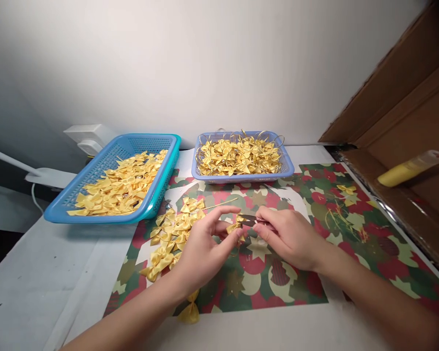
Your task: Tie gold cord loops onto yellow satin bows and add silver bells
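Note:
My left hand [208,239] pinches a small yellow ribbon bow [234,226] between thumb and fingertips, above the middle of a patterned sheet. From the right, my right hand [287,236] is closed around small scissors [249,220]. Their dark blades are parted and point left, at the bow; whether they touch it I cannot tell. A loose heap of yellow bows [173,231] lies on the sheet beside and partly behind my left hand. Under my left wrist, one more yellow bow [190,312] lies at the sheet's front edge.
Bows fill a blue basket [54,208] at left, nested in a teal one. Bows with golden ties fill a purple-blue basket [243,179] at the back. Thread scraps [347,222] lie on the patterned sheet [307,287] at right. Beyond are a cardboard wall [398,92] and yellow tube [406,170].

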Tool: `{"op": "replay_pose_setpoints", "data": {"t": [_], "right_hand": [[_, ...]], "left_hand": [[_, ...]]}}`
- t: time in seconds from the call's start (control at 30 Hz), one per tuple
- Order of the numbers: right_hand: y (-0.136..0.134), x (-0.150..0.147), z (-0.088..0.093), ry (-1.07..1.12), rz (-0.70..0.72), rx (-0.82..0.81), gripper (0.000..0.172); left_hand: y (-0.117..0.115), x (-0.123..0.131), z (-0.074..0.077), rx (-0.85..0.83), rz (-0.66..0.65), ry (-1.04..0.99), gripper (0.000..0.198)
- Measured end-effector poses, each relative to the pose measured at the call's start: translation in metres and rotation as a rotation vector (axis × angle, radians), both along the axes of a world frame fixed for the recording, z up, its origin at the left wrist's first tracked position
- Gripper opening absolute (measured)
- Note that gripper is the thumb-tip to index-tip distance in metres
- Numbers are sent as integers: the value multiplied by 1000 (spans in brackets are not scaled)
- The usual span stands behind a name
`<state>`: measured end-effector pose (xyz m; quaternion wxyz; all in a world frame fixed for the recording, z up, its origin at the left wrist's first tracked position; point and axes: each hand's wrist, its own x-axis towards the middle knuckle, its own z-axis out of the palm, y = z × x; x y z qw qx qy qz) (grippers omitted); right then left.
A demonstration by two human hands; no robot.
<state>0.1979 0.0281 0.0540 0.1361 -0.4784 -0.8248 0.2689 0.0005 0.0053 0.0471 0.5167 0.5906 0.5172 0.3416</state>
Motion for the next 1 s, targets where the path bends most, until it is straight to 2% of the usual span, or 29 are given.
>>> {"op": "replay_pose_setpoints", "data": {"t": [0.23,0.63,0.73,0.9,1.0], "right_hand": [[-5,-6,-4,-49,-9,-8,30],[-5,-8,-11,16,-25,-13,32],[-3,-6,-12,52,-33,-25,33],[3,1,-8,170,-74,-16,32],[8,7,-5,208,-108,23,33]], "left_hand": [[-2,-1,-4,39,28,55,30],[-3,2,-5,51,24,98,28],[-3,2,-5,3,16,39,30],[1,1,-4,-191,35,-239,31],[4,1,-3,-246,14,-289,27]]}}
